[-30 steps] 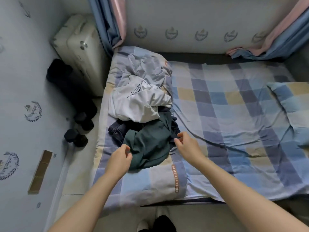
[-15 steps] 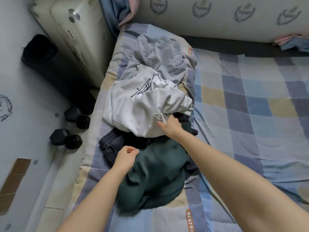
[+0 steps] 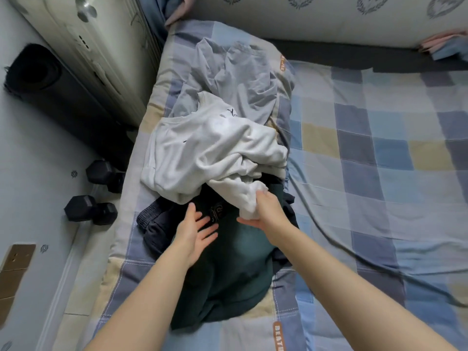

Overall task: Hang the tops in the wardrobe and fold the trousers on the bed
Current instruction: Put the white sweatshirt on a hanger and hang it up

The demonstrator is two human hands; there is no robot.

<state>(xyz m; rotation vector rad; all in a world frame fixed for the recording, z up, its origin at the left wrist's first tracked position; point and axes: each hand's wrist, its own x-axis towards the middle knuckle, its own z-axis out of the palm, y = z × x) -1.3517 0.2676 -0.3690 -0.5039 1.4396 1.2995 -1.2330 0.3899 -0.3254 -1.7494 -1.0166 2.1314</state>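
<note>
Two dumbbells (image 3: 91, 211) lie on the floor beside what looks like a rolled black mat (image 3: 63, 97).

My checked bed (image 3: 379, 160) against a crest-patterned wall (image 3: 316, 21), cream suitcase (image 3: 101, 54), rolled black mat (image 3: 50, 84), two dumbbells (image 3: 88, 211) on my floor (image 3: 38, 153)

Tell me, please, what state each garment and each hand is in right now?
White top: crumpled, one edge lifted.
Green garment: heaped, partly under the white top.
Dark garment: bunched beneath the green one.
Grey garment: crumpled.
Right hand: grips the white top.
Left hand: open, fingers spread.
</note>
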